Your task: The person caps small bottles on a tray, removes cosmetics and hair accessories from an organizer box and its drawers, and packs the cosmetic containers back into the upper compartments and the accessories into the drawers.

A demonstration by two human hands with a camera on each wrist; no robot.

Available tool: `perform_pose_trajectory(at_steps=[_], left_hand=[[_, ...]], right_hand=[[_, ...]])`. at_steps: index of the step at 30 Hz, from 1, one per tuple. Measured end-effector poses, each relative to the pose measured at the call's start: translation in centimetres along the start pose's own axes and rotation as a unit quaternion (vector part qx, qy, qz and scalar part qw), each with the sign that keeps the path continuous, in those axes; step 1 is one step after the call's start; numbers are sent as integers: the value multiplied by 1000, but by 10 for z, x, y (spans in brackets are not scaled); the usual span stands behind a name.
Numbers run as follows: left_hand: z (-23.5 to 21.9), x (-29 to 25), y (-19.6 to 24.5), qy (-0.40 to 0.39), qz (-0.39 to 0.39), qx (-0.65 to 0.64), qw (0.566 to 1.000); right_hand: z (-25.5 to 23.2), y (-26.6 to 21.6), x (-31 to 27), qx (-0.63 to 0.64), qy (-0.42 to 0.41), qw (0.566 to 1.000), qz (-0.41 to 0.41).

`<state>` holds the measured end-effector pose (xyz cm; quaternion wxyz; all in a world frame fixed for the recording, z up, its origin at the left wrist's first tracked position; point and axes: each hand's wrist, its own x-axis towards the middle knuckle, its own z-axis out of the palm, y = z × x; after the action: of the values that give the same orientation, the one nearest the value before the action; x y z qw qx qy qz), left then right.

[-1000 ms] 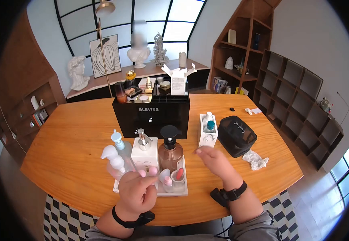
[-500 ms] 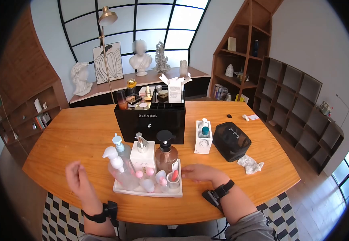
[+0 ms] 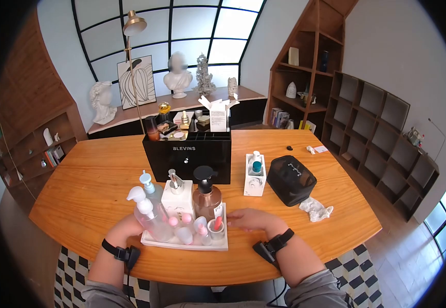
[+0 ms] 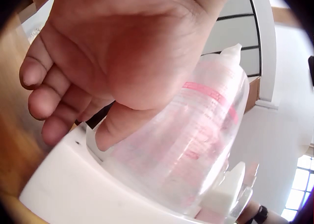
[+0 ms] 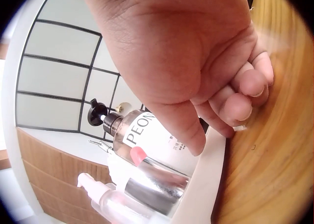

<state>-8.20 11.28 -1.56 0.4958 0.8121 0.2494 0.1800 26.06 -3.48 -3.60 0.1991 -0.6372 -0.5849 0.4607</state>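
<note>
Both hands are at a white tray (image 3: 184, 247) near the table's front edge. My left hand (image 3: 129, 226) grips its left end; in the left wrist view the thumb (image 4: 110, 133) lies inside the wall and the fingers outside. At the right end my right hand (image 3: 256, 219) holds the rim, thumb (image 5: 194, 138) inside, the other fingers partly curled outside. On the tray stand a clear pump bottle (image 3: 157, 226), a light-blue pump bottle (image 3: 152, 191), a white square dispenser (image 3: 178, 197), a brown pump bottle (image 3: 207, 201), small pink-capped bottles (image 3: 184, 235) and a small cup (image 3: 217, 233) with a red-tipped stick.
Behind the tray stands a black cosmetics organizer (image 3: 187, 167) filled with makeup and an opened white box (image 3: 218, 117). To the right are a white holder with bottles (image 3: 254, 186), a black mesh pouch (image 3: 291, 182) and crumpled tissue (image 3: 316, 209).
My left hand has gone from over the tray's front, out to the left, and then to the tray's left end. My right hand has come down beside the white holder to the tray's right rim.
</note>
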Motion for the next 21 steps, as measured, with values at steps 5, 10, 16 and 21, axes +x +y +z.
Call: perform_pose_trajectory(at_steps=[5, 10, 16, 21], left_hand=[[-5, 11, -28, -2, 12, 6, 1000], [-5, 3, -16, 15, -51, -55, 997], [-8, -6, -19, 134, -45, -119, 983], [-38, -34, -37, 245, -50, -176, 952]], right_hand=[[0, 0, 1, -2, 2, 1000, -1], [-2, -8, -4, -7, -13, 1000, 7], [1, 2, -1, -8, 15, 1000, -13], [1, -1, -3, -16, 12, 1000, 4]])
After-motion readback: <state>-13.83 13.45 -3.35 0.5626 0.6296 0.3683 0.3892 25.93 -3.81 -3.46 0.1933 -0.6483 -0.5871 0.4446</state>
